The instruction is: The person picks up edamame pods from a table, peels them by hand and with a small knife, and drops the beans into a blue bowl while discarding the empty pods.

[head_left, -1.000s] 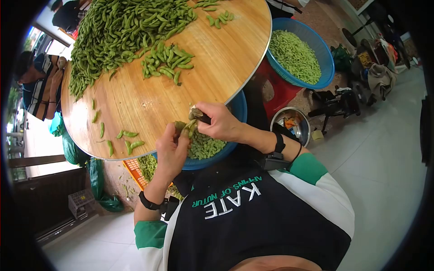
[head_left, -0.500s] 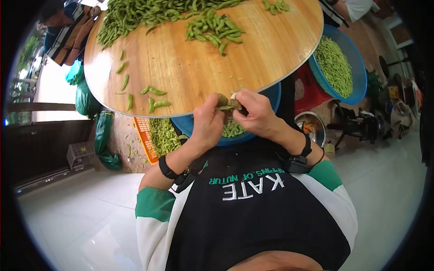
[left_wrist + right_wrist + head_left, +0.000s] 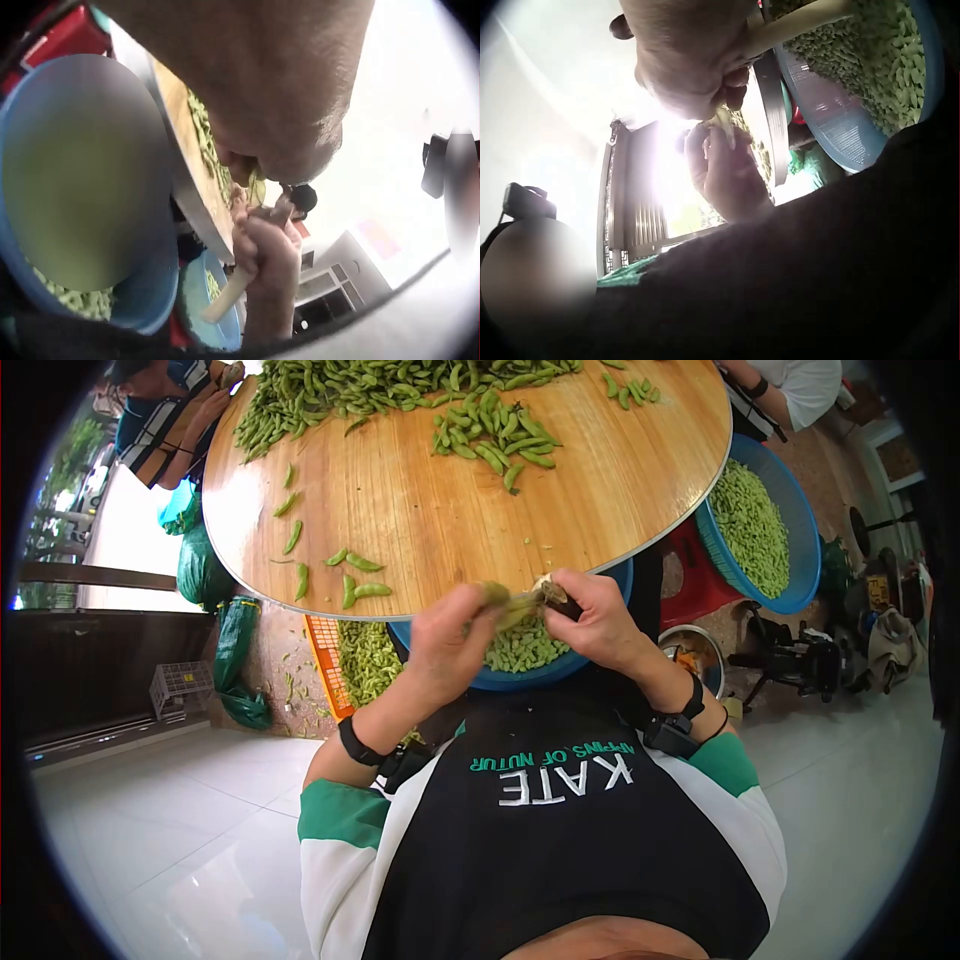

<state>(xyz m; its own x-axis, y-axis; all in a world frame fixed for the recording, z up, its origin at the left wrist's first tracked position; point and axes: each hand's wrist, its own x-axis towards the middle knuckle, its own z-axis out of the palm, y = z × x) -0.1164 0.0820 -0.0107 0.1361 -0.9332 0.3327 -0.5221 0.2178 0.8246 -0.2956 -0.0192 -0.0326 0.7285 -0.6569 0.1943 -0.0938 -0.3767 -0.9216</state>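
Note:
In the head view both hands meet over a blue basin [image 3: 495, 680] of shelled green beans [image 3: 525, 650], just off the table's near edge. My left hand [image 3: 448, 638] pinches a green bean pod [image 3: 516, 612], blurred, which stretches across to the right hand's fingertips. My right hand [image 3: 602, 622] is curled round a slim tool. Its pale, stick-like handle [image 3: 227, 296] pokes out below the fist in the left wrist view; its working end is hidden. A dark piece [image 3: 562, 603] shows at the right thumb. Brownish coverings show on fingertips of both hands.
The round wooden table [image 3: 400, 520] bears a large pile of pods [image 3: 400, 388], a smaller heap [image 3: 492, 430] and several loose pods [image 3: 355, 588]. An orange crate [image 3: 326, 660] of pods or husks sits left, another blue basin [image 3: 800, 560] right on a red stool [image 3: 690, 575]. Two people sit opposite.
The head view has shifted, so table and hands sit further right. The hands stay together throughout; since half a second ago they have drawn slightly apart, with the pod now spanning between them.

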